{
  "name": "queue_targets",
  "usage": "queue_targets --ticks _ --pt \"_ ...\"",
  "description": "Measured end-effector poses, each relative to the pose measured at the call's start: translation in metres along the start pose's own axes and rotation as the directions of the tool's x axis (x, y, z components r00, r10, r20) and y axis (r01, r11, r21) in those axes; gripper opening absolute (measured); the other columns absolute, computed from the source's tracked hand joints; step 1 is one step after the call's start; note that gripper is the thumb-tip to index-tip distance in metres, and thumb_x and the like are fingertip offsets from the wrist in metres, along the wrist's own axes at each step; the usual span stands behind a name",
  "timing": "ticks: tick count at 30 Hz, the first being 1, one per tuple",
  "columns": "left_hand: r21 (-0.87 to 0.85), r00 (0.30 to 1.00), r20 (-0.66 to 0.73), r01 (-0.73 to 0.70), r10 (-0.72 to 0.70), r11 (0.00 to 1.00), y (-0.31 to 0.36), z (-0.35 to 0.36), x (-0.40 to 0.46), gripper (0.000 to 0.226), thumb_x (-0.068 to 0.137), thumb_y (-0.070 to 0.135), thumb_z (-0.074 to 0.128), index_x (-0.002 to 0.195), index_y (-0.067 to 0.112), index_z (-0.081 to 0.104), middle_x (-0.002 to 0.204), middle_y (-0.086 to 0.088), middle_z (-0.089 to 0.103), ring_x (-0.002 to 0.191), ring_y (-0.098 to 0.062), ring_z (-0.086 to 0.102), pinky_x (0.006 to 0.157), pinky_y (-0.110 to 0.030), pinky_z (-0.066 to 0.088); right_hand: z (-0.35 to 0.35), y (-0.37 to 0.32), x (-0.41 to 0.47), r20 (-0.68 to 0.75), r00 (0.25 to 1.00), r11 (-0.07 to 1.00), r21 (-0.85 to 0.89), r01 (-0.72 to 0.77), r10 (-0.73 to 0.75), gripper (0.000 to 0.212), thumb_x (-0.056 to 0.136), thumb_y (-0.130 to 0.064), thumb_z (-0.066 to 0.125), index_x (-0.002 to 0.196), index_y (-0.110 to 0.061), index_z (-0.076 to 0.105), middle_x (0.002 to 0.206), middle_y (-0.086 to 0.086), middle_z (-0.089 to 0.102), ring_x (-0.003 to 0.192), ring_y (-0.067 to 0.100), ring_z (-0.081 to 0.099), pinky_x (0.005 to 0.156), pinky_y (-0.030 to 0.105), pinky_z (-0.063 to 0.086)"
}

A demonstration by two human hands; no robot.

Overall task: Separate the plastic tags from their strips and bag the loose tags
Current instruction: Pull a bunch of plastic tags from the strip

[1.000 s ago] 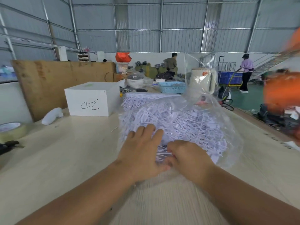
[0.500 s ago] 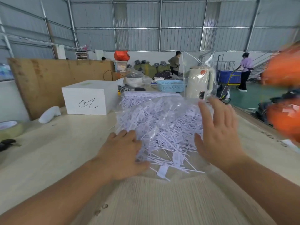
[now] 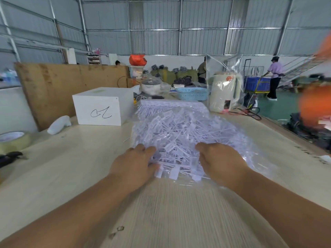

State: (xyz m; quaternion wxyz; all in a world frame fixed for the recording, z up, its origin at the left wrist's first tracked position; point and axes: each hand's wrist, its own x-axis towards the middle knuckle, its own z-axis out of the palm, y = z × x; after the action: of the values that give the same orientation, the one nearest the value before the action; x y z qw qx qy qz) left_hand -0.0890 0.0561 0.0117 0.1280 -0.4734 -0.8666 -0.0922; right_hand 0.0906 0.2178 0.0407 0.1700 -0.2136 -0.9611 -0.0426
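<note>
A clear plastic bag [image 3: 232, 140] full of loose white tags [image 3: 182, 133] lies on the table in front of me. Some tags poke out of its near edge. My left hand [image 3: 134, 163] holds the bag's near left edge, fingers curled over it and thumb against the tags. On the near right side, my right hand [image 3: 220, 161] lies with its fingers curled down over the pile and its fingertips hidden. Behind the bag sits a flat stack of tag strips [image 3: 170, 106], still joined.
A white box [image 3: 103, 108] stands at the left behind the bag, with a tape roll [image 3: 12, 142] and a black tool [image 3: 9, 157] at the far left. A blue basket [image 3: 192, 93] and a bagged kettle [image 3: 223, 92] stand behind. The table edge [image 3: 286, 133] runs along the right.
My right hand, raised and spread half a second ago, has come down onto the bag's near right side. My left hand stays at the near left edge.
</note>
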Motion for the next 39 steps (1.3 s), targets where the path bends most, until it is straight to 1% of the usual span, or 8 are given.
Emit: queue_targets --ticks 3,5,7,13,22,27,31,39 --pt "-0.019 0.995 -0.096 -0.031 0.029 0.999 0.004 0.006 0.007 0.023 0.095 0.044 0.043 0.112 0.029 0.05 0.106 0.0 0.055 0.097 -0.024 0.058 0.065 -0.031 0.039 -0.002 -0.008 -0.01 -0.012 0.997 0.989 0.12 0.082 -0.081 0.04 0.098 -0.051 0.021 0.091 -0.021 0.046 0.062 -0.004 0.046 0.066 0.024 0.055 0.061 0.035 0.044" --pt "0.002 0.991 -0.13 -0.041 0.041 0.999 0.009 0.006 0.011 0.02 0.095 0.044 0.043 0.101 0.027 0.051 0.096 -0.001 0.055 0.093 -0.025 0.059 0.061 -0.031 0.035 -0.003 -0.015 -0.014 -0.04 0.996 0.995 0.057 0.076 -0.074 0.071 0.077 -0.079 0.001 0.088 -0.025 0.044 0.06 -0.007 0.046 0.06 0.017 0.049 0.055 0.032 0.038" --pt "0.077 0.987 -0.146 -0.058 0.069 0.995 0.015 0.006 0.014 0.021 0.094 0.044 0.045 0.1 0.025 0.052 0.095 -0.003 0.056 0.093 -0.026 0.058 0.06 -0.032 0.037 0.001 -0.022 -0.014 -0.072 0.996 0.999 -0.014 0.05 -0.051 0.077 0.068 -0.085 -0.006 0.081 -0.026 0.041 0.059 -0.008 0.043 0.057 0.013 0.045 0.051 0.03 0.032" --pt "0.223 0.977 -0.183 -0.067 0.109 0.973 0.033 0.009 0.018 0.019 0.087 0.02 0.056 0.106 0.02 0.058 0.103 -0.002 0.056 0.096 -0.024 0.056 0.058 -0.033 0.035 0.001 -0.017 -0.001 -0.18 0.98 0.996 0.006 -0.087 0.087 0.034 0.099 -0.04 0.039 0.07 -0.022 0.036 0.06 -0.006 0.039 0.063 0.025 0.052 0.055 0.03 0.032" --pt "0.025 0.956 -0.242 -0.163 0.164 0.986 0.051 0.02 0.028 0.004 0.09 0.017 0.055 0.092 0.018 0.059 0.089 0.0 0.046 0.093 -0.022 0.053 0.06 -0.032 0.038 -0.015 -0.023 -0.019 -0.292 0.92 0.964 -0.032 0.264 -0.262 0.038 0.086 -0.025 0.069 0.06 -0.019 0.042 0.04 -0.001 0.042 0.034 0.023 0.042 0.04 0.025 0.031" --pt "-0.089 0.939 -0.285 -0.228 0.195 0.97 0.054 0.021 0.029 0.009 0.092 0.026 0.052 0.088 0.022 0.058 0.086 0.004 0.043 0.092 -0.02 0.052 0.06 -0.03 0.033 -0.011 -0.021 -0.023 -0.264 0.928 0.964 -0.107 0.244 -0.264 0.027 0.085 -0.03 0.065 0.063 -0.018 0.053 0.045 0.0 0.05 0.036 0.022 0.048 0.039 0.024 0.032" --pt "-0.1 0.92 -0.29 -0.305 0.265 0.947 0.056 0.015 0.023 0.013 0.086 0.032 0.053 0.077 0.024 0.048 0.08 0.004 0.043 0.086 -0.023 0.055 0.057 -0.029 0.031 -0.002 -0.025 -0.023 -0.038 0.977 0.975 -0.072 0.209 -0.212 0.025 0.099 -0.041 0.038 0.1 -0.024 0.056 0.089 0.005 0.064 0.08 0.027 0.063 0.059 0.029 0.031" --pt "-0.216 0.926 -0.233 -0.346 0.296 0.913 0.051 0.011 0.029 0.012 0.086 0.02 0.054 0.077 0.022 0.046 0.084 0.003 0.045 0.09 -0.023 0.051 0.067 -0.036 0.043 -0.01 -0.047 -0.013 0.067 0.992 0.99 -0.082 0.116 -0.111 0.024 0.097 -0.032 0.042 0.107 -0.018 0.059 0.102 0.005 0.063 0.093 0.027 0.063 0.064 0.031 0.036"
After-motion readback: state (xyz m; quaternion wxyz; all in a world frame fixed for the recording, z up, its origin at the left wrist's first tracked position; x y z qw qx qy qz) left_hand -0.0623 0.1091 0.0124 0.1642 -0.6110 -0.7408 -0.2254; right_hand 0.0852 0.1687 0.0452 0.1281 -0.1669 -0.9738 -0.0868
